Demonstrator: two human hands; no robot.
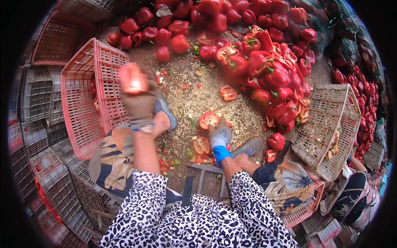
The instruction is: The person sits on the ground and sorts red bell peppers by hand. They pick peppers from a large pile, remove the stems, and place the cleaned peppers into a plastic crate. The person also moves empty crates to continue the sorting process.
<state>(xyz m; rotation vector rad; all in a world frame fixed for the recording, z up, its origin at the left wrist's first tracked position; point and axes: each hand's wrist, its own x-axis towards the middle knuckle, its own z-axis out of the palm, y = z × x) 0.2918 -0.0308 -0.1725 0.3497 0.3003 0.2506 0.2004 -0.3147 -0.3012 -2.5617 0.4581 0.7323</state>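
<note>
A halved red bell pepper (134,78), blurred by motion, is in my gloved left hand (139,104) beside the wall of a tilted pink plastic crate (111,73). More red pepper shows inside that crate through its openings. My right hand (220,134), in a grey-white glove with a blue cuff, is low over the ground with its fingers apart. Its fingertips reach a cut red pepper piece (207,120). Near its wrist lies an orange-red pepper half (201,145), cut face up. Another half (228,93) rests farther out on the seed-strewn ground.
Whole and cut red peppers (263,65) are heaped ahead and to the right. A dirty pale crate (322,124) leans at the right, and stacked crates (59,183) line the left. Between my feet is a grey frame (201,178). Another person (353,192) is at far right.
</note>
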